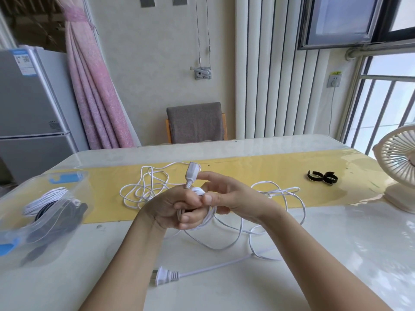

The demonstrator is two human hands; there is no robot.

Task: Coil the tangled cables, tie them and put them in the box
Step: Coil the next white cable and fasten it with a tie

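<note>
The cable (pixel 226 239) is white along its whole length, and so is its plug (pixel 165 276). The worktop (pixel 314 254) is glossy white, crossed by a plain yellow strip (pixel 247 169). The box (pixel 13 223) is clear with blue clips (pixel 64 179), and shows a white coil (pixel 45 197) and a black coil (pixel 46 212) inside. The ties (pixel 322 178) are black. The fan (pixel 395 158) is cream, the curtain (pixel 94 90) mottled pink and the chair (pixel 195 122) speckled grey.

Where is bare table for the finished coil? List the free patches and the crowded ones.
Free: the near right table between the white cable and the fan; the near left corner in front of the box, left of the plug; the far strip behind the yellow runner. Crowded: the middle, where cable loops sprawl.
</note>
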